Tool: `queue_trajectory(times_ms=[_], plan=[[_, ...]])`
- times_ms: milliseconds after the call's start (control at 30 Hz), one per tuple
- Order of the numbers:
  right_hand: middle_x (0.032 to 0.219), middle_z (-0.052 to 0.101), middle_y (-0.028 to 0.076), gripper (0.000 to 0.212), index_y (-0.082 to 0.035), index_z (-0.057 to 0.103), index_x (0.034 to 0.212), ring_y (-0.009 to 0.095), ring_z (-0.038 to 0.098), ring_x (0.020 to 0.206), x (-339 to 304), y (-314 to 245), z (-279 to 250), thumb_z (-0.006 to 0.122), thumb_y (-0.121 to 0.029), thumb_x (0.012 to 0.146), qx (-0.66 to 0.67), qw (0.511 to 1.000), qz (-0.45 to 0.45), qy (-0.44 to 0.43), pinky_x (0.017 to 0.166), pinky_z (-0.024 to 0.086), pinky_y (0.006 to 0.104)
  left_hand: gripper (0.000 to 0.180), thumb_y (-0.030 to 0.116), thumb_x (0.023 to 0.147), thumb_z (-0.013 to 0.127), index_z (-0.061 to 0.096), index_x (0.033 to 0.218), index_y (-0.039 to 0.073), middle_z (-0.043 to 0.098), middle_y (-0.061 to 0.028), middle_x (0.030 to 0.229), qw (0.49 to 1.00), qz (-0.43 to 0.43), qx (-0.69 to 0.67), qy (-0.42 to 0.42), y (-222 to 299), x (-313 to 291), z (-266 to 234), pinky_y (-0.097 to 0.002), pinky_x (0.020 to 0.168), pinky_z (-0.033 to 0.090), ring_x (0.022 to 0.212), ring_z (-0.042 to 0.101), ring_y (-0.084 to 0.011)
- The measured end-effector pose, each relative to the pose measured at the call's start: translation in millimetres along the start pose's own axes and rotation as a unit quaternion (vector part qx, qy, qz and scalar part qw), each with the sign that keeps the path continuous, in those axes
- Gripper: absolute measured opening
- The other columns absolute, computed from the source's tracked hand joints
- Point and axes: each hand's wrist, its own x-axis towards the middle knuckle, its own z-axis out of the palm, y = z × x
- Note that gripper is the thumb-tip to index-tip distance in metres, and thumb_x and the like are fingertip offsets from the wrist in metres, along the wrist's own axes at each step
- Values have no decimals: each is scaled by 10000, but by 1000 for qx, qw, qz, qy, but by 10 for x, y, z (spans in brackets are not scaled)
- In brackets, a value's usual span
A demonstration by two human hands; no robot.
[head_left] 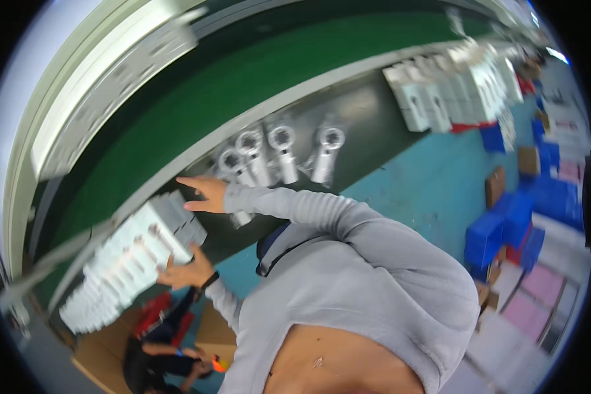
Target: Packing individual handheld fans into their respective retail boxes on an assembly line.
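Note:
A long row of white boxes (121, 262) stands packed together on the bench at the left. At the near right end of that row, my left hand (189, 272) is beside the lower side of the boxes, fingers spread. My right hand (207, 195) reaches across to the upper side of the end box, its finger and thumb apart. Whether either hand presses on the cardboard is hard to tell from the blur. Beyond my right forearm lie several white ring-headed handheld items (282, 148) in clear plastic bags; my sleeve partly covers some.
A green conveyor belt (256, 69) runs along the far side of the bench (364, 105), behind a grey rail. More white boxes (450, 85) stand at the far right. Blue bins (505, 220) sit on the floor at right. Another person (157, 358) is at lower left, near cartons.

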Motion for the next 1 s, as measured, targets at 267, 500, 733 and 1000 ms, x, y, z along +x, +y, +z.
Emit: queue_trajectory(times_ms=[267, 500, 733, 1000], plan=[[1069, 564, 177, 463, -80, 579, 1125, 352, 506, 1018, -2525, 1083, -3077, 636, -223, 688, -488, 631, 198, 569, 875, 404, 458, 554, 212, 691, 754, 474, 1105, -26, 329, -196, 1307, 954, 80, -279, 77, 1052, 233, -474, -510, 974, 293, 1237, 305, -369], [1210, 480, 165, 700, -161, 409, 1316, 357, 402, 1165, -3962, 1631, -4205, 675, -368, 703, -566, 445, 423, 550, 866, 362, 523, 353, 40, 744, 658, 494, 1051, -22, 412, -199, 1263, 872, 181, -438, -127, 2235, -102, -561, -410, 983, 318, 1171, 412, -328], [1153, 478, 187, 678, -103, 410, 1277, 371, 462, 1079, -3976, 1531, -4162, 704, -345, 717, -460, 616, 349, 536, 867, 376, 471, 358, 34, 707, 672, 537, 1037, 6, 493, -171, 1183, 796, 203, -498, -277, 3026, -520, -628, -387, 930, 376, 1100, 479, -302], [1033, 443, 175, 521, 14, 432, 1091, 306, 473, 955, -2843, 463, -2479, 719, -204, 716, -218, 877, 51, 425, 865, 392, 376, 842, 39, 781, 660, 113, 1419, 83, 354, -151, 1345, 461, -101, -687, -553, 3583, -957, -635, -391, 990, 338, 1248, 368, -235]])
